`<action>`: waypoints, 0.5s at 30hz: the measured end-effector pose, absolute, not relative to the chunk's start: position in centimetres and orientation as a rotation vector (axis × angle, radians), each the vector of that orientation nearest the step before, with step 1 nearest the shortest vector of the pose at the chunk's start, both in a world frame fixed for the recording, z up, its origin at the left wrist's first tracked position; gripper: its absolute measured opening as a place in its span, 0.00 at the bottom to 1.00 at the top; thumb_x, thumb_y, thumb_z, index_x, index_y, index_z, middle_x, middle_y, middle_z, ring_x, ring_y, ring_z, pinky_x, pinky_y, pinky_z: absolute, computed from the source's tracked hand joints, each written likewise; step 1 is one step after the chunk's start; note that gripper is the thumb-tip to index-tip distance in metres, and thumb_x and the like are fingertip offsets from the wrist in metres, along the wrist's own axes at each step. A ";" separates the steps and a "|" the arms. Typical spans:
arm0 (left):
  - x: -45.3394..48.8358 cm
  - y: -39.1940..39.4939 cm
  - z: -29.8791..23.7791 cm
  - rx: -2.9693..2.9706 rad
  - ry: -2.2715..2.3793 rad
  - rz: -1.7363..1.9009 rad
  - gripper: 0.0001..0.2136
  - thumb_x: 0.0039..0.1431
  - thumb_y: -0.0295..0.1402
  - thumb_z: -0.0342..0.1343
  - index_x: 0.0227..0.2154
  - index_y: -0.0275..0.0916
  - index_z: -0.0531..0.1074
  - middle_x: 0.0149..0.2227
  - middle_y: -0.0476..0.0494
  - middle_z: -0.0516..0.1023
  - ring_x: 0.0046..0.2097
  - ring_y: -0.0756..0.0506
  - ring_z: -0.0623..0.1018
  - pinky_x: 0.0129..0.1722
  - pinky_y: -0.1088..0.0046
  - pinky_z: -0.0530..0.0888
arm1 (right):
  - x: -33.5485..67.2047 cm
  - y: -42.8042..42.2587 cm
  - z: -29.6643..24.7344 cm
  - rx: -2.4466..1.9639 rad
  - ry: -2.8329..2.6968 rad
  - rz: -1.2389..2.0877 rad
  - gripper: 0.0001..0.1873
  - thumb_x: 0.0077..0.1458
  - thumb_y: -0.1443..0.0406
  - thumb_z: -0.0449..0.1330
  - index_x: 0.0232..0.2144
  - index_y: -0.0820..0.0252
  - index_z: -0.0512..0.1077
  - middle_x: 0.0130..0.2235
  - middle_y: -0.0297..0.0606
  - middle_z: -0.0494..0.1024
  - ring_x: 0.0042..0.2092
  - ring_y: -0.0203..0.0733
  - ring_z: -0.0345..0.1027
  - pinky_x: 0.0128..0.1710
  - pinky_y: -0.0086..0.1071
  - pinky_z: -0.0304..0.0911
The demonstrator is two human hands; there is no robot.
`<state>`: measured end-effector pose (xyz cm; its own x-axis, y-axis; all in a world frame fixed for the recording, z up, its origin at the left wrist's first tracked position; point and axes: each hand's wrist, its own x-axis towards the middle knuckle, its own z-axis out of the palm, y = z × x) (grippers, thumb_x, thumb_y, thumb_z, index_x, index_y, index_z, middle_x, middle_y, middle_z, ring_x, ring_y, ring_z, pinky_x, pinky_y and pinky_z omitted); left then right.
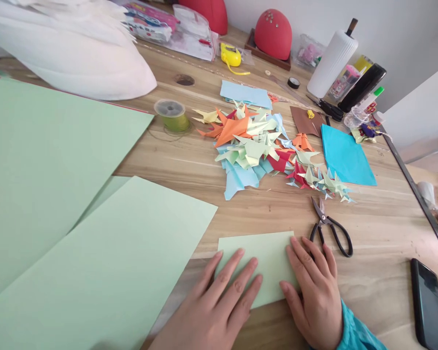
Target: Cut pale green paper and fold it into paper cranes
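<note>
Large pale green paper sheets (124, 257) lie at your left. Your left hand (213, 299) lies on the small pale green paper rectangle (272, 270) in front of you, fingers spread apart; your right hand (316, 294), thumb and fingers slightly apart, touches its right edge, near black-handled scissors (323, 219).
</note>
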<state>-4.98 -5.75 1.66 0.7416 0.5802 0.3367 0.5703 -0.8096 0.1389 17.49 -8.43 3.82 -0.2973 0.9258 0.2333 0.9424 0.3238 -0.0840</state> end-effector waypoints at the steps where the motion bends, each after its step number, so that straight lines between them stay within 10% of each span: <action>1: -4.9 -5.8 1.7 2.902 0.968 0.588 0.17 0.63 0.38 0.48 0.52 0.40 0.70 0.57 0.43 0.69 0.60 0.34 0.62 0.60 0.49 0.51 | 17.5 -8.4 3.8 -1.695 -2.355 -0.100 0.25 0.57 0.61 0.55 0.56 0.62 0.64 0.58 0.44 0.69 0.59 0.54 0.59 0.62 0.49 0.42; 15: -4.9 -5.2 2.8 2.837 0.954 0.554 0.20 0.61 0.48 0.49 0.49 0.41 0.71 0.56 0.43 0.70 0.60 0.36 0.63 0.58 0.53 0.55 | 17.3 -8.2 3.9 -1.672 -2.321 -0.215 0.20 0.61 0.61 0.51 0.53 0.61 0.68 0.55 0.43 0.72 0.55 0.52 0.65 0.62 0.51 0.42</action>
